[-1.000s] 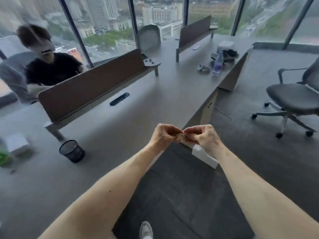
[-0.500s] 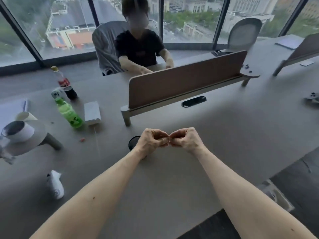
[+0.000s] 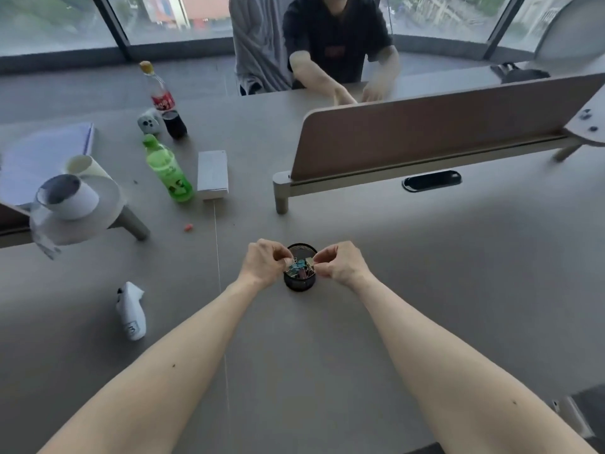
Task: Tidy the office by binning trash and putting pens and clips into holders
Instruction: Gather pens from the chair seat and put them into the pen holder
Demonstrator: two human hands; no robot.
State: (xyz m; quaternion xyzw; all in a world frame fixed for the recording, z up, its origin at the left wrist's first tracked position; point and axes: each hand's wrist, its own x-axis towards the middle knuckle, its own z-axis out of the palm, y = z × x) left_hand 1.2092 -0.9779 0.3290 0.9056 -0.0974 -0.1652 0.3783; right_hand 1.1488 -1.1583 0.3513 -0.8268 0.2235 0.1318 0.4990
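Note:
A small black mesh holder (image 3: 300, 284) stands on the grey desk (image 3: 425, 273), straight ahead of me. Several coloured binder clips (image 3: 298, 269) lie inside it. My left hand (image 3: 264, 264) hovers over the holder's left rim, and its fingertips pinch a small clip. Over the right rim, my right hand (image 3: 341, 264) pinches another pale clip the same way. The two hands are a little apart above the holder's mouth.
A green bottle (image 3: 170, 172), a cola bottle (image 3: 163, 101) and a white box (image 3: 212, 174) stand at the back left. A white crumpled object (image 3: 131, 312) and a small red bit (image 3: 188, 227) lie to the left. Paper cups (image 3: 67, 195) sit on a low shelf. A person (image 3: 334, 44) sits behind the brown divider (image 3: 442, 139).
My view swung left from the floor and chair to the desk. My hands, pressed together before, moved over the black holder and came slightly apart.

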